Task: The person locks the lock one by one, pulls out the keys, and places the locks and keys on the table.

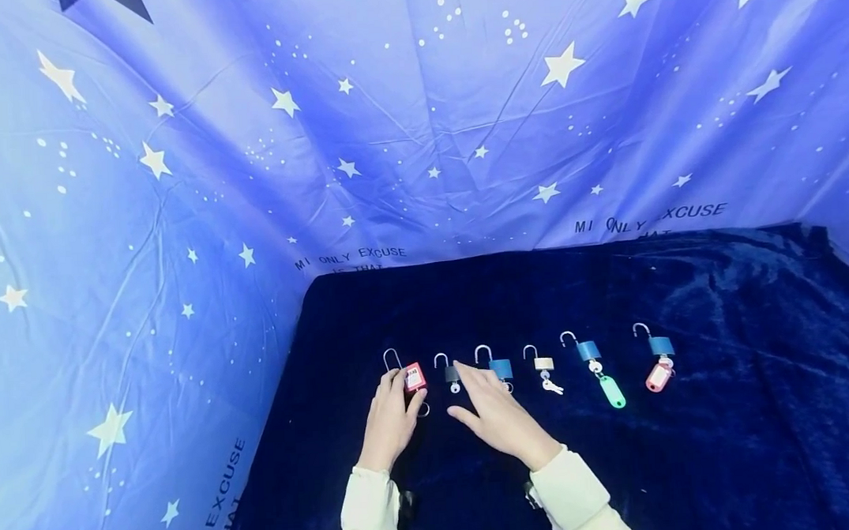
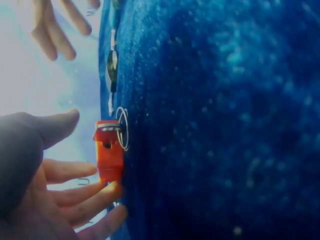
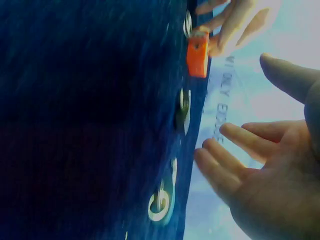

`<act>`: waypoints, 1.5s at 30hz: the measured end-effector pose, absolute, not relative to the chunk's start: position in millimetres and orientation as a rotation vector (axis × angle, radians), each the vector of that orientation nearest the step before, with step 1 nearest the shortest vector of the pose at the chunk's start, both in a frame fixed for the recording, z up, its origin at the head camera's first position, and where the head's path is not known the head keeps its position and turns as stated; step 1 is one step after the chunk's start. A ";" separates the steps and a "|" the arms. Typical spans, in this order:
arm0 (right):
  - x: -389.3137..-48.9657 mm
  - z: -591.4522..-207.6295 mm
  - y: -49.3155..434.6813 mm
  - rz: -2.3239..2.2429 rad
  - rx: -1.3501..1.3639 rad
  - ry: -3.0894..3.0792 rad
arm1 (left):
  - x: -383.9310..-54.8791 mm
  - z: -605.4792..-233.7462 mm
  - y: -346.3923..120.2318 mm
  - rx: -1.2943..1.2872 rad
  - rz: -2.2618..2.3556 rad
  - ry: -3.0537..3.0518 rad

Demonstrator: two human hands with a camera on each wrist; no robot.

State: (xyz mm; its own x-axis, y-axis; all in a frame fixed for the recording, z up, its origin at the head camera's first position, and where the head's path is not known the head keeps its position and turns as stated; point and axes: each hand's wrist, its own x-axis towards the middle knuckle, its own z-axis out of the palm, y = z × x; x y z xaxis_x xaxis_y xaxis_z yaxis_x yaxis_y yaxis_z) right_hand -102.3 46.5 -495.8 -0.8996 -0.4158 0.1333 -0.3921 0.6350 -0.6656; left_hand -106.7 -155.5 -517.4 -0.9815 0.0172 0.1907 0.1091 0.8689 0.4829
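At the left end of a row of padlocks lies a red padlock (image 1: 416,378) with a white label, its long shackle swung out. My left hand (image 1: 390,418) is at its left side; in the left wrist view the fingers (image 2: 95,195) reach along the red body while the thumb stands apart. A small black padlock (image 1: 452,373) with a key in it lies between my hands. My right hand (image 1: 498,412), fingers extended, hovers by the black padlock and partly covers a blue padlock (image 1: 500,368). Nothing is in the right palm.
Further right lie a brass-coloured padlock (image 1: 544,363) with keys, a blue padlock with a green tag (image 1: 613,392), and another with a red tag (image 1: 659,377). All have raised shackles. Dark blue velvet cloth (image 1: 739,306) covers the table; a starry curtain (image 1: 418,123) stands behind and left.
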 end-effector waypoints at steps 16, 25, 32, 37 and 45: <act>-119.1 -501.5 4.5 -1.351 -0.628 2.665 | -123.9 -517.6 -160.3 -0.044 -0.848 -2.895; -120.8 -515.5 -6.5 -1.353 -0.643 2.614 | -125.0 -523.5 -160.2 0.009 -1.032 -2.760; -124.5 -520.1 -9.5 -1.450 -0.570 2.580 | -125.2 -527.1 -161.4 0.090 -1.346 -2.584; -127.6 -521.5 -11.1 -1.513 -0.576 2.573 | -123.5 -525.1 -163.7 0.198 -1.553 -2.458; -129.7 -520.8 -9.7 -1.553 -0.607 2.543 | -119.1 -520.3 -165.2 0.244 -1.683 -2.377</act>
State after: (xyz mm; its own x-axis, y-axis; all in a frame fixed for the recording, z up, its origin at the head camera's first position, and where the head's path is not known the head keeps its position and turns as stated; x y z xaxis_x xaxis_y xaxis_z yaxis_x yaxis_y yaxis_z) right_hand -129.7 -9.7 -520.8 -0.9155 -0.3844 0.1191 -0.2815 0.4002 -0.8721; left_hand -119.1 -165.2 -520.3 -0.9623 -0.2594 0.0813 -0.0094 0.3309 0.9436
